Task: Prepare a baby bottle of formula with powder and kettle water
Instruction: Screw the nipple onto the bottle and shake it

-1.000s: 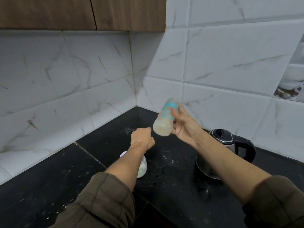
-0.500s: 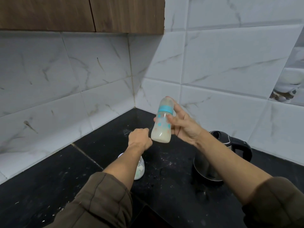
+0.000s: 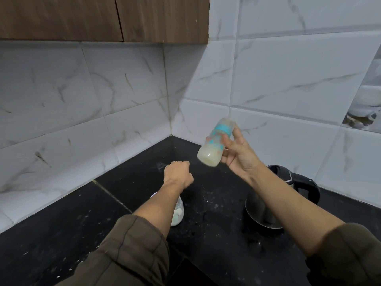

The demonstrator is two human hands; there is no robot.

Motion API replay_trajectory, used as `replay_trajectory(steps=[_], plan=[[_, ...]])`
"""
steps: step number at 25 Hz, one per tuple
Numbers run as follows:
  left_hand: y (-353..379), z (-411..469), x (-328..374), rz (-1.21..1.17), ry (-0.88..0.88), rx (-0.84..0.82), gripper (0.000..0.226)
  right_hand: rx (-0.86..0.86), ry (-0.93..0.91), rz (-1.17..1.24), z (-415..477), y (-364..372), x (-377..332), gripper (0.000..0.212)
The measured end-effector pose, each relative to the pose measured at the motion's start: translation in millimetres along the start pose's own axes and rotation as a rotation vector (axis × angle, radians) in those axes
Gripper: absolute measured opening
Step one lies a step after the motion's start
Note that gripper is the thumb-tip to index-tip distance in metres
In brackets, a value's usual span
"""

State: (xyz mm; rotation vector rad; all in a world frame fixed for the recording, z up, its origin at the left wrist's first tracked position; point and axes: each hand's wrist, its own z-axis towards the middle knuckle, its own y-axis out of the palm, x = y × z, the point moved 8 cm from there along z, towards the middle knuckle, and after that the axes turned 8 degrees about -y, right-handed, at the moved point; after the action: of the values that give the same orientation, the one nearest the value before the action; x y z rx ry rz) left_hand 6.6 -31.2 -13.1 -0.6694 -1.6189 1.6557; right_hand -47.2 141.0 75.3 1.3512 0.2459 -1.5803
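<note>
My right hand [image 3: 237, 155] grips a capped baby bottle [image 3: 214, 146] with a teal collar and pale milky liquid in its base. The bottle is tilted, top leaning up to the right, in the air above the black counter [image 3: 216, 195]. My left hand [image 3: 178, 174] is curled into a fist over the counter and holds nothing I can see. Under my left forearm stands a small clear jar of whitish powder [image 3: 178, 213], partly hidden. A steel kettle [image 3: 266, 207] with a black lid and handle sits beneath my right forearm.
White marbled wall tiles [image 3: 123, 104] meet in a corner behind the counter. Wooden cabinets [image 3: 103, 17] hang above on the left. Spilled powder specks dot the counter around the jar and kettle.
The bottle has swung from tilted to nearly upright and back to tilted in my right hand. My left fist has barely moved.
</note>
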Motion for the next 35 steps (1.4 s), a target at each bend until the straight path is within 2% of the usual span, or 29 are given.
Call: replay_trajectory(steps=[2, 6, 7, 8, 11, 13, 15, 16, 18, 22, 23, 27, 28, 32, 33, 35], plan=[[1, 0, 1, -0.001, 0.003, -0.001, 0.041, 0.074, -0.019, 0.015, 3, -11, -1, 0.106], [5, 1, 4, 0.011, 0.007, -0.019, 0.033, -0.169, 0.107, -0.048, -11, 7, 14, 0.078], [5, 2, 4, 0.01, 0.01, -0.013, 0.032, -0.175, 0.111, -0.051, -13, 8, 16, 0.076], [3, 1, 5, 0.01, 0.009, -0.009, 0.033, -0.124, 0.101, -0.038, -12, 3, 16, 0.076], [2, 2, 2, -0.007, 0.009, 0.016, 0.039, 0.224, 0.026, 0.024, -7, -29, 13, 0.077], [3, 2, 0, -0.002, 0.007, 0.017, 0.039, 0.383, 0.034, 0.04, -8, -45, 18, 0.059], [5, 3, 0, 0.004, 0.008, 0.01, 0.039, 0.347, 0.124, -0.018, -13, -40, 25, 0.039], [6, 3, 0, 0.006, 0.01, 0.008, 0.04, 0.28, 0.167, -0.062, -15, -34, 29, 0.036], [5, 3, 3, 0.013, 0.015, 0.008, 0.04, 0.203, 0.177, -0.113, -15, -27, 31, 0.039], [4, 4, 3, 0.011, 0.017, 0.012, 0.042, 0.416, 0.066, 0.068, -9, -41, 22, 0.031], [5, 4, 3, 0.008, 0.017, 0.01, 0.042, 0.42, 0.067, 0.092, -9, -41, 22, 0.032], [7, 5, 2, 0.008, 0.008, -0.009, 0.038, 0.171, 0.129, -0.032, -11, -18, 24, 0.06], [7, 5, 1, 0.01, 0.006, -0.007, 0.038, 0.159, 0.113, -0.031, -10, -17, 22, 0.063], [6, 7, -2, 0.014, 0.001, 0.015, 0.04, 0.401, -0.002, 0.11, -4, -40, 11, 0.052], [7, 7, -1, 0.011, -0.001, 0.016, 0.04, 0.417, 0.006, 0.121, -4, -43, 13, 0.052], [7, 7, 1, 0.006, -0.003, 0.011, 0.04, 0.315, 0.074, 0.066, -7, -35, 20, 0.059]])
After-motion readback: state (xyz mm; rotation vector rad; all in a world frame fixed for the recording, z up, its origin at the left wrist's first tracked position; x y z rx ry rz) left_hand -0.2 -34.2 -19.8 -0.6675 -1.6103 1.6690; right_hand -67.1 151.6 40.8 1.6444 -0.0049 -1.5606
